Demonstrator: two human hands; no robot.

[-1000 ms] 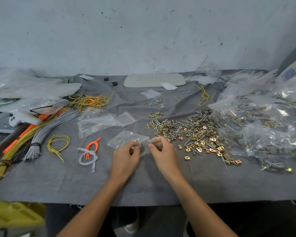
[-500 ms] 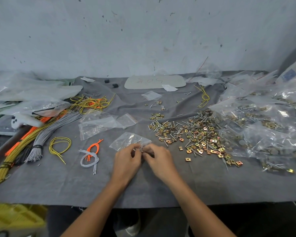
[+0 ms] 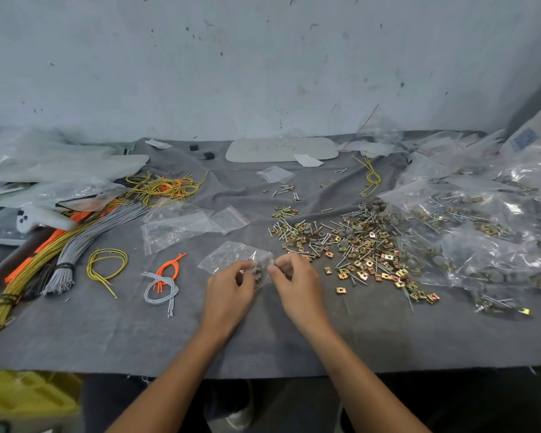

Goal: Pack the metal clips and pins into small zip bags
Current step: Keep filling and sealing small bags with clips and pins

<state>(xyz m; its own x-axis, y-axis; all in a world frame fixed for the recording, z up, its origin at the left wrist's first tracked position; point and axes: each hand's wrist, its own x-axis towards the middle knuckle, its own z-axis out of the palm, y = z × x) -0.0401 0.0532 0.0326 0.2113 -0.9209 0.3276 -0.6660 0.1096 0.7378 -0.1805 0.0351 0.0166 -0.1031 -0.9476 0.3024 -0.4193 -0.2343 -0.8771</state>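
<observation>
Whereas the fingertips meet over the bag's edge half a second ago, they now stand a little apart; the left hand (image 3: 228, 289) and the right hand (image 3: 297, 284) each pinch the near edge of the small zip bag (image 3: 231, 256), fingers curled, thumbs against the plastic; neither lets go. The bag sits where it did, in front of the person on the grey cloth (image 3: 294, 345), its far end lying on the cloth and its near end lifted between the hands; some dark grey pieces show through the plastic between the two grips, though what they are is too small to tell. The loose pile of clips and pins (image 3: 356, 245) lies just to the right of the right hand, unchanged in shape; the spare zip bags (image 3: 181, 223) lie flat beyond the left hand, untouched; the filled bags (image 3: 481, 229) are heaped at the far right. The sliding apart of the pinches along the edge reads most likely as the zip strip being worked, either pressed shut or pulled open; which one cannot be told from this view. Either way this bag is in hand and much of the pile is yet to be packed.
</observation>
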